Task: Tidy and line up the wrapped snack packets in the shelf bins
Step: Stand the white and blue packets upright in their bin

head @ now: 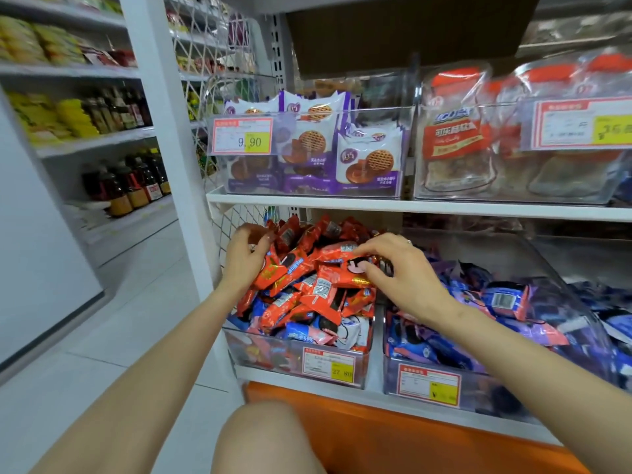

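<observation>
In the clear bin (pixel 297 340) at frame centre the red packets (pixel 297 289) lie jumbled, the right hand (pixel 400 271) pinching the top packet (pixel 342 256) (long axis left-to-right) while the left hand (pixel 244 258) curls round others at the heap's left edge.

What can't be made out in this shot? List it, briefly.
Head view only:
1. The left hand: fingertips are sunk among the red packets, so its grip is unclear.
2. Floor of the left clear bin: buried under that heap.
3. Yellow price on the purple-packet bin's tag: blurred.
4. The upper right price tag: cut off by the right edge.
</observation>
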